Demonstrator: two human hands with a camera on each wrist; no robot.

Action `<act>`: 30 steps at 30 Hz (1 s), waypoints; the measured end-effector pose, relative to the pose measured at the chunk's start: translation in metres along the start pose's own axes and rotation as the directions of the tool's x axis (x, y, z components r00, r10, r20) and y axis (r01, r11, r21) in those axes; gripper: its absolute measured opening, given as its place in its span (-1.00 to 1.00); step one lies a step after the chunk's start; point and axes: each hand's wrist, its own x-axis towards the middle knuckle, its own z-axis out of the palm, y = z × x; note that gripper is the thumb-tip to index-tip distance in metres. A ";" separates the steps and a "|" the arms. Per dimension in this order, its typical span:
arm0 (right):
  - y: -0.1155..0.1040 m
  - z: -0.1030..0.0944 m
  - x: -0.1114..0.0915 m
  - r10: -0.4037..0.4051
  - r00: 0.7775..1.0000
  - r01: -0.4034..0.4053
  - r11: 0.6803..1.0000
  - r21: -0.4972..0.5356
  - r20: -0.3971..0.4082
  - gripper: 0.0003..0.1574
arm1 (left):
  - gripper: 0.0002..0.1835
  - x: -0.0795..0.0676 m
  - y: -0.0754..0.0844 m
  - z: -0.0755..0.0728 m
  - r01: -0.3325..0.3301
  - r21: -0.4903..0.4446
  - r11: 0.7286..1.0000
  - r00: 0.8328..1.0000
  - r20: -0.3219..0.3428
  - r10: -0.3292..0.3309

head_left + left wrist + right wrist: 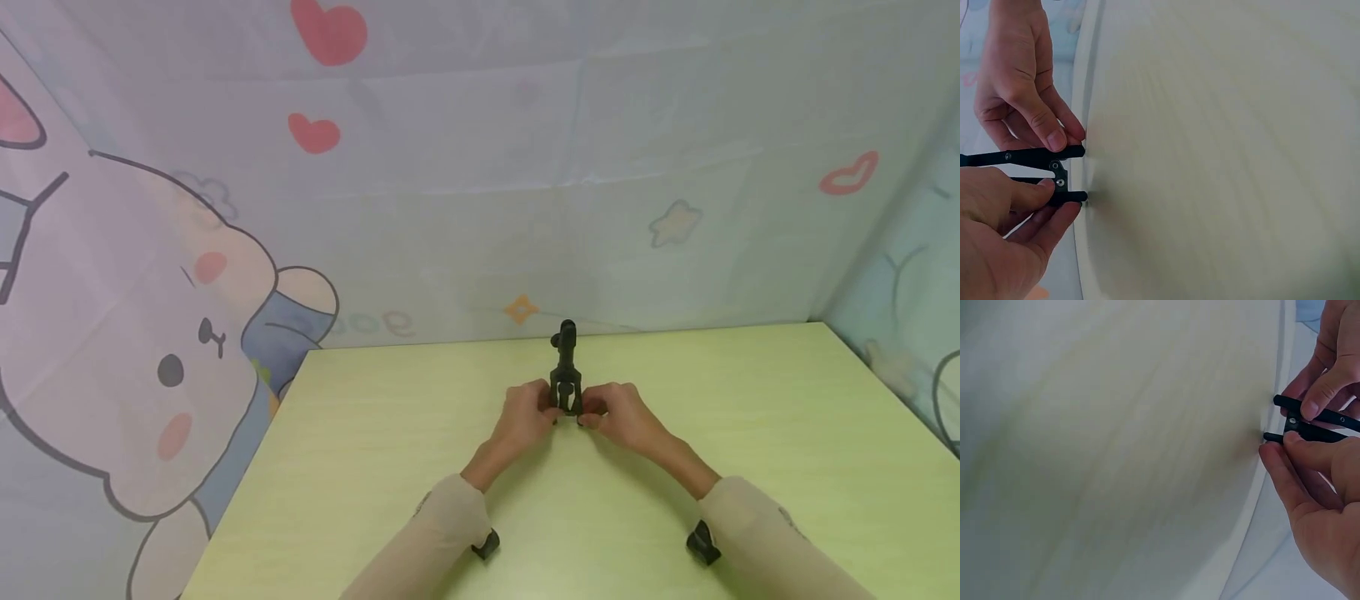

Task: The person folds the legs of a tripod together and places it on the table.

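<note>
A small black tripod-like stand [567, 354] stands near the back of the table, its narrow upper part pointing up and its legs at the bottom. My left hand [522, 417] pinches the left leg low down between thumb and fingers. On the other side, my right hand [624, 417] pinches the right leg in the same way. The left wrist view shows the two leg ends [1072, 152] a short way apart, with a riveted hinged link [1060, 180] between them. Both leg tips point at the tabletop, close to it.
The pale yellow-green table [360, 467] runs back to a hanging cloth [480, 233] printed with hearts, stars and a cartoon rabbit. A dark cable [937, 400] curves down at the right edge. Black wrist devices [703, 543] sit below both sleeves.
</note>
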 end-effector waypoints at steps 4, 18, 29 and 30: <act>-0.001 -0.002 0.002 -0.019 1.000 0.019 1.000 -0.020 0.020 -0.85 | -0.87 0.002 -0.003 0.002 -0.020 -0.005 1.000 1.000 0.022 0.021; -0.003 0.001 0.007 -0.107 0.993 0.114 0.985 -0.128 0.056 -0.82 | -0.79 0.006 -0.003 -0.002 -0.067 -0.016 0.998 0.993 0.093 0.068; 0.005 0.000 0.010 -0.238 0.964 0.260 0.941 -0.215 0.121 -0.79 | -0.83 0.007 -0.001 -0.005 -0.052 0.039 0.998 0.991 0.130 0.046; 0.006 -0.001 0.010 -0.238 0.963 0.262 0.939 -0.224 0.129 -0.79 | -0.82 0.007 0.000 -0.004 -0.049 0.046 0.998 0.990 0.131 0.043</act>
